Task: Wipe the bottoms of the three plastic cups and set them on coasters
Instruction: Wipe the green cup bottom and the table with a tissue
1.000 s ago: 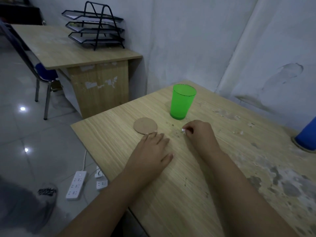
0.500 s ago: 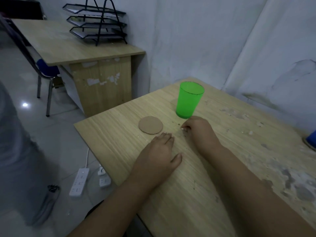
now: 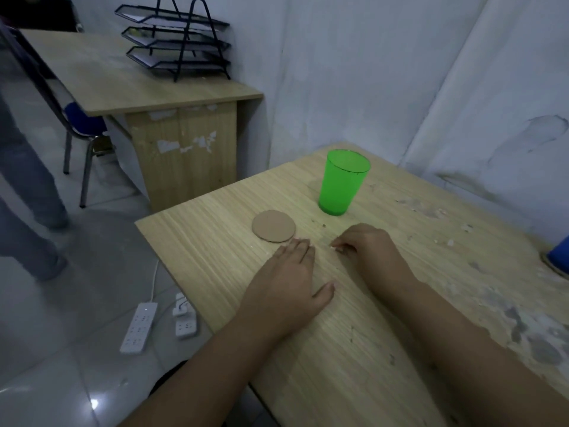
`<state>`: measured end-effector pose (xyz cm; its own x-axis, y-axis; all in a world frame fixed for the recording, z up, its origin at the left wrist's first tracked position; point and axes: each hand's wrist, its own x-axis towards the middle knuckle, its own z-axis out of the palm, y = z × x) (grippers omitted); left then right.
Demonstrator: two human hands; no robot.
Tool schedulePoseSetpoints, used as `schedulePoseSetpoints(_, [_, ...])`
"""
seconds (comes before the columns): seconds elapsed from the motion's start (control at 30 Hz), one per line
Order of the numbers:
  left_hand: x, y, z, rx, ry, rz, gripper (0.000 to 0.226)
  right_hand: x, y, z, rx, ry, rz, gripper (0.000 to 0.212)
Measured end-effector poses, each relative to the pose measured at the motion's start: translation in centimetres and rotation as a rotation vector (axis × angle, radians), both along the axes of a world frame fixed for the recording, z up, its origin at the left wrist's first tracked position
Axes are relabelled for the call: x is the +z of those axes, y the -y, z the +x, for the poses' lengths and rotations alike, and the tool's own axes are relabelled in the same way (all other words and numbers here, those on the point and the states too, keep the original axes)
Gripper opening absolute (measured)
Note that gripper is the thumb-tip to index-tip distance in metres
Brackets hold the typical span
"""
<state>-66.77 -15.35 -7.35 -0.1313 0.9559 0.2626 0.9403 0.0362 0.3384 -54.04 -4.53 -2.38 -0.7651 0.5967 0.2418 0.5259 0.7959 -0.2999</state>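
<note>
Left hand (image 3: pixel 292 282) lies flat with fingers spread on the table (image 3: pixel 354 349) beside the coaster (image 3: pixel 273 225), right hand (image 3: pixel 366 248) pinches a tiny white scrap (image 3: pixel 334 248), green cup (image 3: pixel 342 182) upright behind.

The table (image 3: pixel 354 349), worn light wood, carries an upright green cup (image 3: pixel 341 183) directly on its top and a round coaster (image 3: pixel 273 226) just beside it. At the right edge a blue cup (image 3: pixel 562 252) sits, perhaps on another coaster. Both hands rest on the wood.

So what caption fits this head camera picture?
Both hands, left hand and right hand, rest near the round cardboard coaster and upright green plastic cup.
</note>
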Motion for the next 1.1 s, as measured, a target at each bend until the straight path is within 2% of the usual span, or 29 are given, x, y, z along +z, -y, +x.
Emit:
schedulePoseSetpoints(0.2, [-0.2, 0.2, -0.1, -0.024, -0.018, -0.020, 0.082, -0.7, -2.3, -3.8, -0.210, 0.086, 0.077, 0.026])
schedulePoseSetpoints(0.33, [-0.2, 0.2, -0.3, -0.051, 0.011, -0.031, 0.084, -0.8, -1.1, -2.5, -0.030, 0.005, 0.062, 0.018])
schedulePoseSetpoints(0.4, [-0.2, 0.1, -0.5, -0.047, 0.039, -0.011, 0.084, -0.7, -1.3, -1.9, -0.019, 0.001, 0.059, 0.017])
schedulePoseSetpoints(0.57, [-0.1, -0.1, -0.3, -0.035, 0.071, 0.014, 0.082, -1.4, -2.6, -4.8, -0.238, 0.032, 0.133, 0.023])
schedulePoseSetpoints(0.8, [0.0, -0.1, -0.2, -0.025, 0.060, 0.015, 0.082, -0.6, -2.3, -2.8, -0.020, 0.013, 0.075, 0.021])
schedulePoseSetpoints(0.93, [-0.1, -0.2, -0.1, -0.026, 0.049, 0.023, 0.082, -1.5, -2.6, -5.4, -0.188, 0.083, 0.137, 0.025])
schedulePoseSetpoints(1.1, [-0.1, -0.4, -0.1, -0.021, 0.031, 0.012, 0.083, -2.4, -2.2, -6.7, -0.299, 0.018, 0.141, 0.027])
